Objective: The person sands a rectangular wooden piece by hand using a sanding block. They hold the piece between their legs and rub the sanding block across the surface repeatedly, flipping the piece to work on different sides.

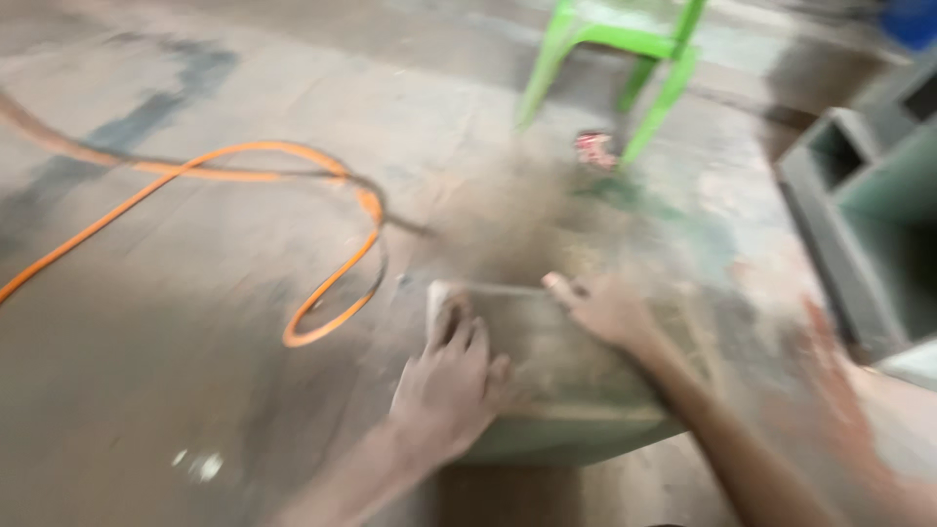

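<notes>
The view is motion-blurred. A flat, dusty grey-green block (pixel 547 390) lies on the floor in front of me. My left hand (pixel 451 383) rests on its near left part, fingers curled over the left edge. My right hand (pixel 597 307) lies on its far side, fingers stretched toward the far edge. Whether either hand grips the block or only presses on it is unclear.
An orange cable (pixel 322 293) loops over the concrete floor at left, beside a darker cable. A green plastic stool (pixel 625 59) stands at the back, a small red-and-white object (pixel 593 148) by its leg. Grey box-shaped pieces (pixel 869 205) sit at right.
</notes>
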